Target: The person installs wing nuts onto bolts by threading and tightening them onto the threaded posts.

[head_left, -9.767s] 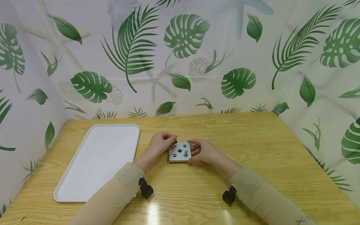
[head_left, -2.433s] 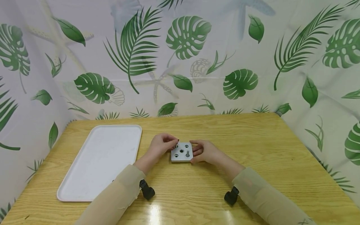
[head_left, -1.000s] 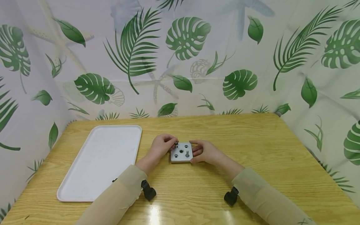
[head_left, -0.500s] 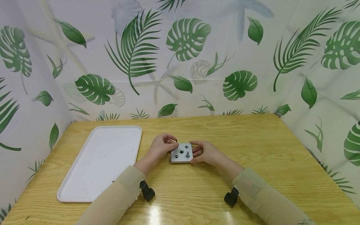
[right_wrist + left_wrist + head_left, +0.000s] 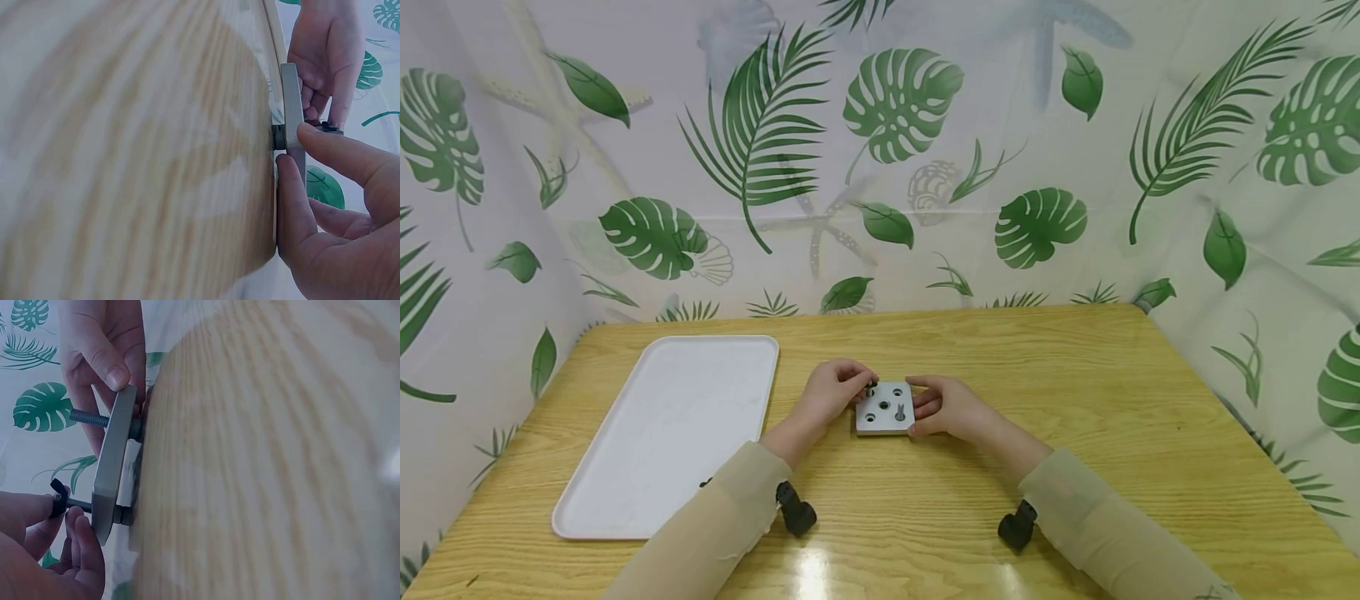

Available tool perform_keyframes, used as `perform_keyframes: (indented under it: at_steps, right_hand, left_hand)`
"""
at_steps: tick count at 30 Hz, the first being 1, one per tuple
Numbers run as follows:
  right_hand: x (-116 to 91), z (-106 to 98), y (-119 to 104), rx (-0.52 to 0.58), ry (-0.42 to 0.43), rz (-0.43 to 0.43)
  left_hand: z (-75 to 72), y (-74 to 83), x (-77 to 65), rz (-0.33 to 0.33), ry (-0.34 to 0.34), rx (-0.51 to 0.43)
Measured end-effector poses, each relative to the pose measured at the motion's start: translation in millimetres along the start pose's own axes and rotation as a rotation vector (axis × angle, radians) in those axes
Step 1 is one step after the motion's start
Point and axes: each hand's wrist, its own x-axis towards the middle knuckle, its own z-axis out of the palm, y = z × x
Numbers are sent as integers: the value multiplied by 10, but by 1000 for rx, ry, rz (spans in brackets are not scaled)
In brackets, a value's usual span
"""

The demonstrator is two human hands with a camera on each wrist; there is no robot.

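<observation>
A square silver metal plate (image 5: 883,423) with several holes is held a little above the table, bolt heads beneath it. My left hand (image 5: 829,393) is at its far left corner. Finger and thumb pinch a black wing nut (image 5: 59,499) there, threaded on an upright bolt (image 5: 79,505); a gap separates nut and plate. A second bolt (image 5: 900,411) stands bare through the near right corner. My right hand (image 5: 951,406) grips the plate's right edge, thumb (image 5: 331,147) on the upper face and a finger underneath.
A white tray (image 5: 677,417) lies on the left of the wooden table (image 5: 1037,367). A black wrist camera (image 5: 795,510) hangs at the left sleeve, another wrist camera (image 5: 1018,525) at the right. A leaf-patterned cloth (image 5: 955,108) stands behind the table.
The left fingers have shifted back and forth about the wing nut, whose wing pointed up half a second ago and now lies flatter. The right hand and plate hold still.
</observation>
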Motion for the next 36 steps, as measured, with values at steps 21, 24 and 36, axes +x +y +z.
perform_keyframes:
  at_steps: [21, 24, 36]
  right_hand:
    - [-32, 9, -31, -1, 9, 27]
    - [-31, 12, -27, 5, 10, 22]
    - [-13, 6, -26, 16, 14, 17]
  left_hand:
    - [-21, 31, -28, -32, -3, 42]
    - [-38, 22, -33, -43, 6, 12]
    - [-46, -4, -11, -27, -5, -68]
